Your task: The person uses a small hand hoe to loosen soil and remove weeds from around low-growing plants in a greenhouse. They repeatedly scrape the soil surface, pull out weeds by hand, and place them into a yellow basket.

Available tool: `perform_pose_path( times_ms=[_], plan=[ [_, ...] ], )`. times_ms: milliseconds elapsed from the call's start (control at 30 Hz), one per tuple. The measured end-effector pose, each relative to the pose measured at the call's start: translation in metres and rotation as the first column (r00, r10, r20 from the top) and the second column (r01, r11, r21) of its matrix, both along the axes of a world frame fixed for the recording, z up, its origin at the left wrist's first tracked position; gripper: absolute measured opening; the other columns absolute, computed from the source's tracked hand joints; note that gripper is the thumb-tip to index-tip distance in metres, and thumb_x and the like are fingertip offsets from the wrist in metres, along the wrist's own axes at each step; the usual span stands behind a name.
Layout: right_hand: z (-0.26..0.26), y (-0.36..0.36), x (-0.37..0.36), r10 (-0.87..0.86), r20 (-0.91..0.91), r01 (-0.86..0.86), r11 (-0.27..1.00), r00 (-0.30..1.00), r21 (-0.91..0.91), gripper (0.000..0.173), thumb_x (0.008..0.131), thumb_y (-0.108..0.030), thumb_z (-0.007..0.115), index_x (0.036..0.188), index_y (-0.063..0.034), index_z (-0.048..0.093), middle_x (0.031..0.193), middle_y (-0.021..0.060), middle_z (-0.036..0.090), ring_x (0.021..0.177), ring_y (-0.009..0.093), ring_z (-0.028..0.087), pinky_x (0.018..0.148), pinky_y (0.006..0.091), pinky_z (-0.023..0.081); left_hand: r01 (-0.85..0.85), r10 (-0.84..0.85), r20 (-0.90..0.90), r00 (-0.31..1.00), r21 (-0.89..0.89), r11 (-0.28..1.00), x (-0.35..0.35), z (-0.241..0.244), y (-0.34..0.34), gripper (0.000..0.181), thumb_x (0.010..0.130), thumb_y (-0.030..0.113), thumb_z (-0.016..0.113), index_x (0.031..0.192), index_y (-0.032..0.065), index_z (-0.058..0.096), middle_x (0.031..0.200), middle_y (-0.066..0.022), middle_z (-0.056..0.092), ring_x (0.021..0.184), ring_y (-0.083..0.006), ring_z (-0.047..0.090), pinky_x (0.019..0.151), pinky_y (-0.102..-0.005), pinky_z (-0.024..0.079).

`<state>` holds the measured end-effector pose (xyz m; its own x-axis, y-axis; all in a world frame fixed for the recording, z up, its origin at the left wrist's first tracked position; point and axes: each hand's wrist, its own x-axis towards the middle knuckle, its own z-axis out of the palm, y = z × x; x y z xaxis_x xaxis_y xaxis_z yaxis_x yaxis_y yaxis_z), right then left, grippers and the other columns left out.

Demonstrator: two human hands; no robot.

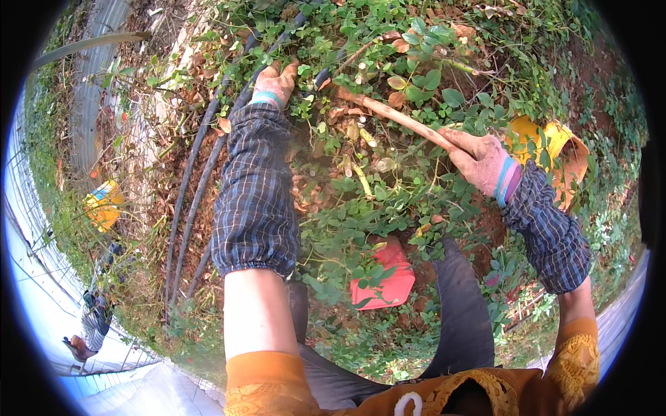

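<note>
My right hand, in a soiled knit glove, is closed around the end of a wooden handle. The handle slants up and left into leaves, where the tool's far end is hidden. My left hand, gloved too, reaches into low green plants beside black irrigation hoses; its fingertips are partly covered, and I cannot tell whether they grip anything. Cut woody stems stick up between the hands, among dry leaves.
A red plastic container lies near my legs. At the right is a yellow container, at the left another yellow container. Black hoses run down the left side. A person is at the lower left, near white plastic sheeting.
</note>
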<state>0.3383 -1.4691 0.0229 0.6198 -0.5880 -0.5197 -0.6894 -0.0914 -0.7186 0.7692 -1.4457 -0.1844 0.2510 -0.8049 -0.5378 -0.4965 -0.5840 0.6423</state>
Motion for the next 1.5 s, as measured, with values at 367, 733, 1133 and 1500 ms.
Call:
perform_pose_path(
  times_ms=[367, 733, 1133, 1500],
  plan=[
    [0.045, -0.011, -0.003, 0.17, -0.032, -0.172, 0.975, 0.985, -0.14, 0.039, 0.089, -0.012, 0.057, 0.128, -0.0056, 0.055, 0.067, 0.0144, 0.061, 0.055, 0.025, 0.06, 0.052, 0.0353, 0.046, 0.043, -0.024, 0.258, 0.966, -0.068, 0.997, 0.005, -0.014, 0.004, 0.042, 0.094, 0.032, 0.057, 0.117, -0.0033, 0.056, 0.089, -0.014, 0.066, 0.084, -0.0246, 0.062, 0.073, -0.0317, 0.048],
    [-0.006, 0.028, 0.013, -0.053, -0.071, 0.056, 0.998, 0.996, 0.042, 0.037, 0.091, -0.017, 0.054, 0.126, -0.0093, 0.056, 0.076, 0.0187, 0.064, 0.066, 0.031, 0.064, 0.061, 0.039, 0.05, -0.163, 0.163, -0.022, 0.986, 0.007, 0.987, -0.039, 0.034, -0.01, 0.034, 0.1, 0.016, 0.045, 0.125, -0.0071, 0.045, 0.104, -0.0117, 0.062, 0.087, -0.0149, 0.06, 0.078, -0.0249, 0.048],
    [0.055, 0.06, -0.029, -0.006, -0.122, -0.023, 0.972, 0.993, -0.232, 0.036, 0.092, -0.017, 0.056, 0.127, -0.0129, 0.054, 0.074, 0.0165, 0.064, 0.063, 0.034, 0.064, 0.057, 0.0425, 0.051, -0.45, 0.401, 0.274, 0.874, 0.147, 0.881, 0.065, 0.133, 0.146, 0.049, 0.089, 0.029, 0.064, 0.126, -0.0014, 0.055, 0.107, -0.0143, 0.068, 0.095, -0.0221, 0.064, 0.085, -0.0327, 0.047],
    [0.105, 0.079, -0.054, -0.193, -0.228, 0.193, 0.981, 0.954, -0.02, 0.037, 0.091, -0.01, 0.054, 0.128, -0.0046, 0.054, 0.098, 0.0212, 0.066, 0.084, 0.033, 0.067, 0.072, 0.036, 0.053, -0.17, 0.011, 0.547, 0.837, 0.24, 0.956, -0.003, 0.183, 0.071, 0.047, 0.082, 0.039, 0.07, 0.121, 0.0142, 0.061, 0.088, -0.0134, 0.069, 0.078, -0.024, 0.066, 0.077, -0.0365, 0.051]
  ],
)
